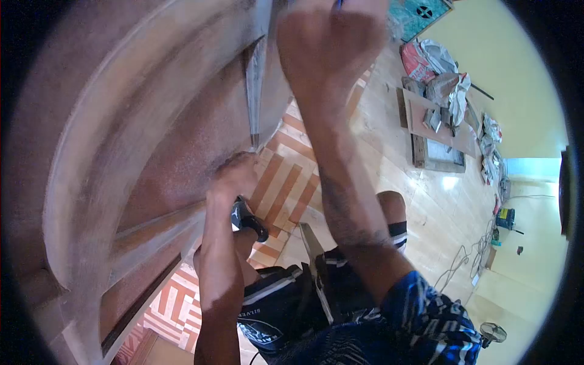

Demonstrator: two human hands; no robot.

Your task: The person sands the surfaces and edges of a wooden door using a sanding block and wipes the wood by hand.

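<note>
Blur veils fingers of right hand [333,45]; left hand [237,177] curls beside arched panel [176,143]; both holds unclear.

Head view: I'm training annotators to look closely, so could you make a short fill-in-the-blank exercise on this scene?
1. The lower hand, at the large brown panel with curved raised bands, is the person's ____ hand.
2. The blurred upper hand belongs to the arm in a patterned short sleeve coloured ____ and white.
3. In the picture, the round grey fan appears ____ (above/below) the dark bucket with a yellow label.

Missing words: left; blue; below.
</note>
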